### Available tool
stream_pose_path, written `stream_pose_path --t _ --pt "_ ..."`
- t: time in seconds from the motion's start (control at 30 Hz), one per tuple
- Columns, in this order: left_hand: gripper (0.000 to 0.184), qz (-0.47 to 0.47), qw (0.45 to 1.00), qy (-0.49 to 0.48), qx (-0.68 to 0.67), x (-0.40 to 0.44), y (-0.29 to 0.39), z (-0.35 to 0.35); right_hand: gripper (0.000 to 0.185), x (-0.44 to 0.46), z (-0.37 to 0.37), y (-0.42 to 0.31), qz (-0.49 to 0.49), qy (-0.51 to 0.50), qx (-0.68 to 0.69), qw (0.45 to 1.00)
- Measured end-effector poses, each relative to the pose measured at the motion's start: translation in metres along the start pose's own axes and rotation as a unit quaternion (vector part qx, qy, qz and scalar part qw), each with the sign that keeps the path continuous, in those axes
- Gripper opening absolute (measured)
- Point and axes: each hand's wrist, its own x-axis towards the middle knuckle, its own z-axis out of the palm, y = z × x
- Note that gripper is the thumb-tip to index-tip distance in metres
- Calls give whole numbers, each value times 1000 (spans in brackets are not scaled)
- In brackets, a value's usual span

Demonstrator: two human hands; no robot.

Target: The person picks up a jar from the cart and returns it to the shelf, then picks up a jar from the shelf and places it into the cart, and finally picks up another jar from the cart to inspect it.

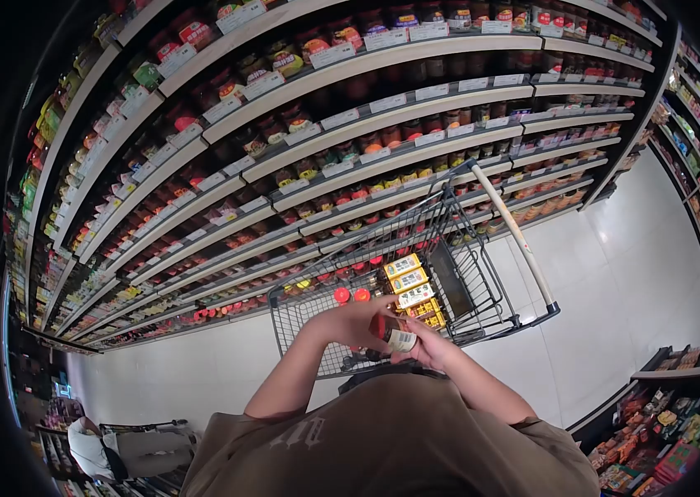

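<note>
Between my two hands, in front of my chest, is a small dark glass jar [400, 340] with a pale label, tilted on its side. My left hand [356, 323] curls around one end of it, fingers bent over the top. From the other side my right hand [427, 346] grips the jar near its base. Just beyond the hands stands a wire shopping cart [300, 325]. In it lie several yellow-and-white boxes [407, 280], and beside them two red-capped containers [352, 295] show.
Long shelves [383, 157] full of jars and packets run along the far side, close to the cart. The cart's pale handle [516, 232] points right. Packaged goods [656, 439] fill a display at lower right. Another person [130, 451] is at lower left.
</note>
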Motion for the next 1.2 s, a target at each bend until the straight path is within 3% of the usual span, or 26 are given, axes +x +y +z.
stream_pose_path --t 0.03,0.1,0.2,0.3,0.37,0.5,0.57,0.63,0.67,0.73,0.77,0.83,0.9,0.97,1.0,1.07,1.2 --pt "99 38 998 30 -51 -2 -8 -3 43 5 1 -3 -24 -23 -4 999" --pt "100 50 967 14 -250 0 -27 -11 39 7 12 -10 -69 37 -23 997" --pt "97 93 939 69 -325 -13 -54 -20 37 11 42 -29 -155 66 -49 984" --pt "81 56 882 82 -462 -28 -50 -32 42 23 44 -31 -184 90 -84 975" --pt "75 67 880 95 -461 -32 -48 -36 47 30 56 -34 -259 138 -219 930" --pt "69 105 885 146 -429 -39 -56 -41 57 45 90 -32 -303 141 -263 905" --pt "67 106 857 155 -481 -41 -63 -45 63 54 100 -28 -295 147 -259 908" --pt "67 121 855 151 -481 -41 -79 -45 69 66 105 -23 -392 173 -398 811" --pt "67 133 855 145 -479 -41 -86 -45 69 71 108 -23 -389 176 -401 810" --pt "68 137 836 133 -514 -45 -95 -47 74 78 113 -22 -439 186 -532 700" --pt "69 138 819 125 -543 -47 -99 -48 74 80 117 -21 -433 190 -537 698" --pt "70 138 805 125 -564 -52 -108 -51 74 87 125 -20 -430 193 -602 645" --pt "69 132 822 161 -530 -53 -120 -54 75 98 132 -14 -428 190 -604 645" --pt "63 140 819 176 -527 -56 -126 -59 75 107 136 -6 -424 190 -514 721" --pt "59 140 823 176 -522 -57 -131 -61 75 111 138 -2 -422 193 -519 718" --pt "55 142 824 172 -521 -61 -138 -64 75 115 143 6 -378 217 -466 770" --pt "49 105 826 169 -527 -64 -146 -67 75 119 152 15 -344 254 -473 770"
